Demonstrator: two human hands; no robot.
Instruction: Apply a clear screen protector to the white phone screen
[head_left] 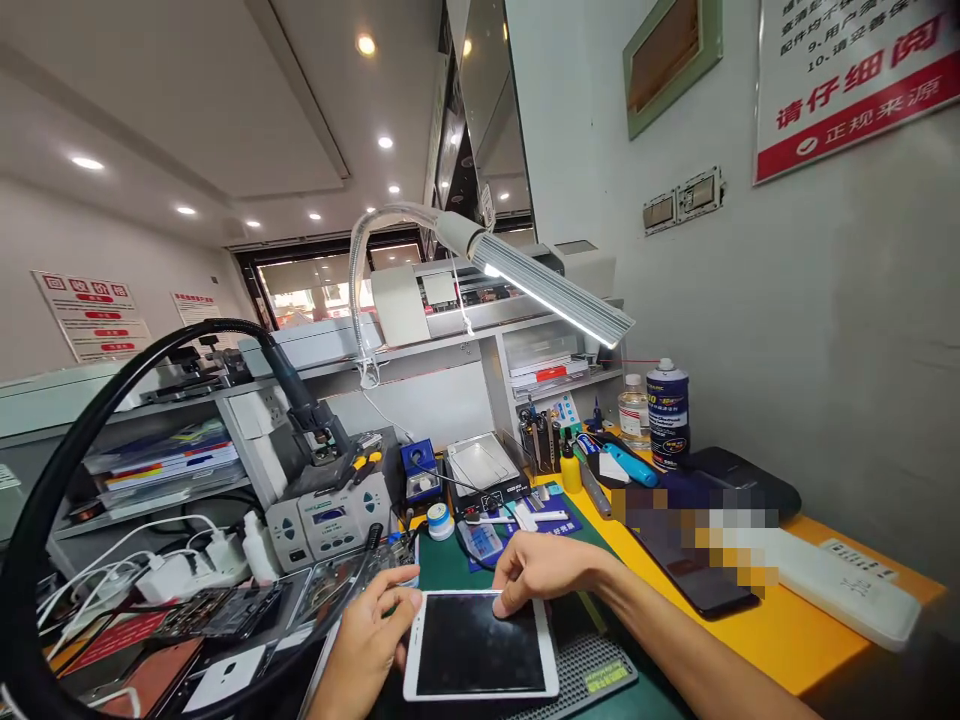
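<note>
A white-framed tablet (480, 655) with a dark, glossy screen is in front of me at the bottom middle. My left hand (373, 622) grips its upper left edge, thumb along the white frame and fingers partly hidden at the side. Over the top edge, my right hand (541, 568) is closed, its thumb pressed on the screen near the upper right and its other fingers curled. Beneath the tablet, a grey textured pad (592, 672) shows at the right, lying on a green mat (660, 690).
At left stand a soldering station (330, 525) and a thick black hose (97, 410). A lamp (551, 285) hangs above. Rightward are a yellow bottle (571, 472), a spray can (667, 415), a dark phone (694, 565) and a long white device (847, 585). Phone parts (217, 610) lie at left.
</note>
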